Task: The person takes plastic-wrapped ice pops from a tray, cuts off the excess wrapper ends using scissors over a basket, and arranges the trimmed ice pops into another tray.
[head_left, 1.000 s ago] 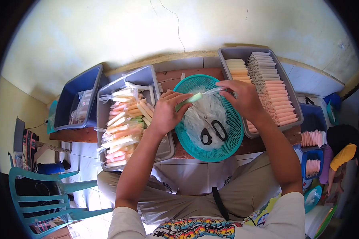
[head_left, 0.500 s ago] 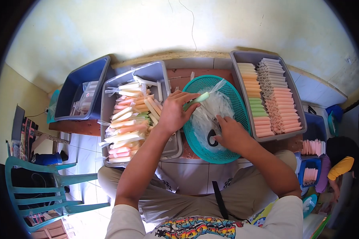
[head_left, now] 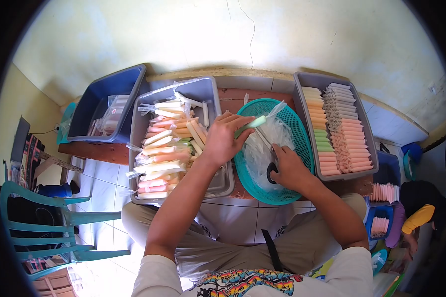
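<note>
- My left grip is closed around a green tube (clear tail up).
- My right grip holds scissors over the teal basket.

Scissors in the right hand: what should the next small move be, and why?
Probably raise the scissors to the clear plastic tail of the green tube: the right hand holds them with blades pointing up towards the tube, and the grip of the left hand leaves that tail free.
</note>
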Motion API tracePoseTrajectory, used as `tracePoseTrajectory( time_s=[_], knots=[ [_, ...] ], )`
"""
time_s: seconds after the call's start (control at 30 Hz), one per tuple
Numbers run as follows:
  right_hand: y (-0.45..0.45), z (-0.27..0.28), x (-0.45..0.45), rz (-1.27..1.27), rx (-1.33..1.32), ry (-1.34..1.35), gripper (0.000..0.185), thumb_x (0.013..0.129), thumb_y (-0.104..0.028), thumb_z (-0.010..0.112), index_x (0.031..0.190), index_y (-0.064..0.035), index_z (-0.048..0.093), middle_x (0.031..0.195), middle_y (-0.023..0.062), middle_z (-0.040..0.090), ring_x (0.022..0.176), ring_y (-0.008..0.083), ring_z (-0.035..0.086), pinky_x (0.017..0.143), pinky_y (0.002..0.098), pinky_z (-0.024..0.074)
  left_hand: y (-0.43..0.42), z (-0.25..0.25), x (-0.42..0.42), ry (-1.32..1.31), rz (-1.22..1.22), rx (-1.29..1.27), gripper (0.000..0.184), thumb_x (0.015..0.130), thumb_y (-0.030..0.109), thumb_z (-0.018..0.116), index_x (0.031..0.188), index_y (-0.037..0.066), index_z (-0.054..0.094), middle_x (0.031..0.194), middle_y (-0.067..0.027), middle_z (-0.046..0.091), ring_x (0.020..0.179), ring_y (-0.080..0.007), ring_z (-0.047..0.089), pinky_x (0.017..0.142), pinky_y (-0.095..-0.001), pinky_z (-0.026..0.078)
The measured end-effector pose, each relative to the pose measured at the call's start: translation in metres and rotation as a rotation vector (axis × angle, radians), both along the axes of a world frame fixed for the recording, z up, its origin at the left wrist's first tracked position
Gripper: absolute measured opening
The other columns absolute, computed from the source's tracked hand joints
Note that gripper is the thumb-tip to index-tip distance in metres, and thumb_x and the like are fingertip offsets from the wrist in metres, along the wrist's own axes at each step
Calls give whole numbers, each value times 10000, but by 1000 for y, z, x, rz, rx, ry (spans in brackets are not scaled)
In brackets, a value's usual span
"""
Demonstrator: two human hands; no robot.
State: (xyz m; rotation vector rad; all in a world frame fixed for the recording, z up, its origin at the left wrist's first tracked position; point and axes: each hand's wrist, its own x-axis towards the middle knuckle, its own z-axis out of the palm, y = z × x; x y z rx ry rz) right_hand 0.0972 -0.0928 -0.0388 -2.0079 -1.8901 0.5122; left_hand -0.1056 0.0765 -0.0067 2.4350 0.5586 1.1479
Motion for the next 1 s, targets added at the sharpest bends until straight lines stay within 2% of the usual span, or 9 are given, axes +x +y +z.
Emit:
tracePoseTrajectory(
  time_s=[0.17,0.23,0.27,0.33,0.37,0.43,0.53,0.73,1.0],
  knots=[
    [-7,32,8,46,22,85,863,793,-159,893,1543,62,527,1212,249,657,1084,418,690,982,466,576,5,5,-5,-64,80,34,318,873,70,883,1185,72,822,1062,-121,819,937,-328,730,857,-439,580],
    [-9,46,7,13,7,155,870,822,-231,912,1552,50,530,1188,226,662,1010,374,701,903,472,578,7,6,-7,-90,106,37,297,880,78,872,1172,72,820,1071,-118,816,954,-336,728,877,-453,571],
    [-10,48,8,13,6,154,870,822,-231,912,1552,50,530,1188,226,662,1010,374,701,903,472,578,8,7,-9,-77,144,37,310,884,60,867,1191,72,822,1091,-121,819,969,-339,732,881,-446,577],
    [-13,49,12,29,131,223,890,812,-299,963,1544,16,566,1132,190,684,955,341,699,880,445,578,10,7,-12,-63,180,36,325,888,42,863,1209,73,824,1112,-123,822,983,-343,737,885,-439,582],
    [-14,51,14,28,133,224,890,812,-299,963,1544,16,566,1132,190,684,955,341,699,880,445,578,12,6,-13,-71,197,39,324,893,41,858,1214,74,824,1121,-122,822,993,-343,736,889,-438,581],
    [-15,56,18,28,161,302,978,773,-287,1007,1601,-33,552,1249,189,699,983,279,704,865,417,600,15,5,-16,-76,213,44,324,898,41,853,1218,75,823,1130,-121,821,1003,-342,734,894,-438,580],
    [-18,73,19,29,66,359,1002,779,-262,1009,1637,-64,530,1267,167,688,1012,240,716,858,395,632,16,4,-16,-53,218,60,328,896,46,854,1221,80,827,1138,-122,821,1008,-339,731,896,-436,579],
    [-18,59,16,79,68,455,1010,826,-251,993,1682,-89,482,1272,147,661,991,192,714,839,358,655,3,5,-8,-33,112,27,337,849,12,866,1179,69,830,1091,-111,815,979,-331,712,893,-446,571],
    [-13,53,10,55,78,472,1012,853,-211,975,1700,-65,442,1274,146,648,980,173,706,832,330,657,-1,2,-7,26,47,50,404,843,11,880,1232,108,831,1127,-115,818,1019,-328,722,920,-438,583]
  ],
)
